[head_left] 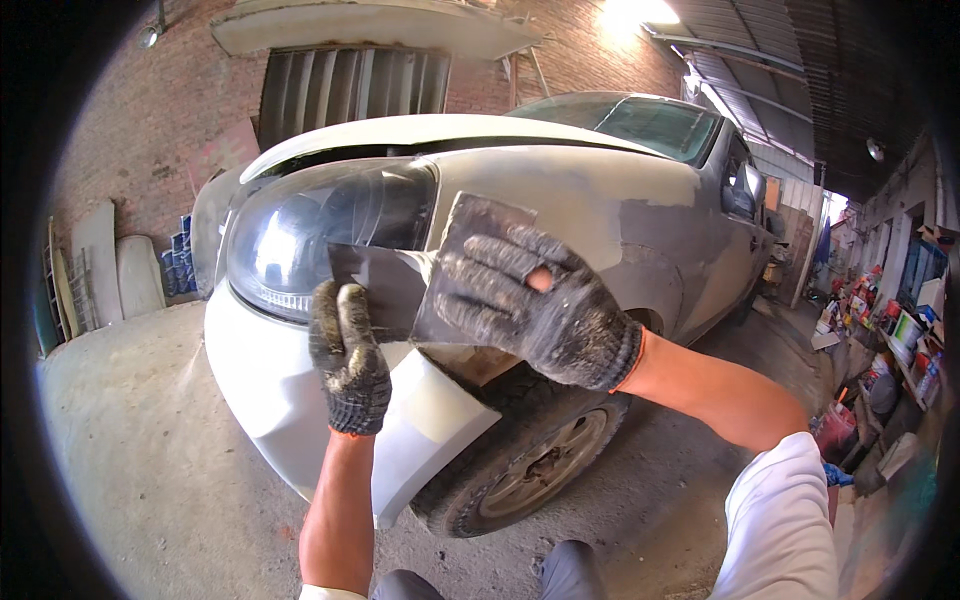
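Note:
In front of the car's headlight [320, 215], both gloved hands hold dark sheets that look like sandpaper. My left hand [350, 360] pinches a black sandpaper piece [385, 285] by its lower left side. A dark grey sandpaper piece [475, 215] is gripped by my right hand [545, 305], whose fingers lie across its face; the thumb is hidden behind. The pieces meet or overlap between the hands; I cannot tell whether they are joined. My dirty gloves are black, the right one with a hole on its back. Behind is the fender [570, 195], with patchy grey and cream areas.
The white bumper [270, 380] and front wheel [530, 470] are just below my hands. The hood [430, 130] sits slightly raised. Cluttered shelves [905, 350] line the right side. Panels [140, 275] lean on the brick wall [120, 150] at left. Concrete floor [160, 460] surrounds the car.

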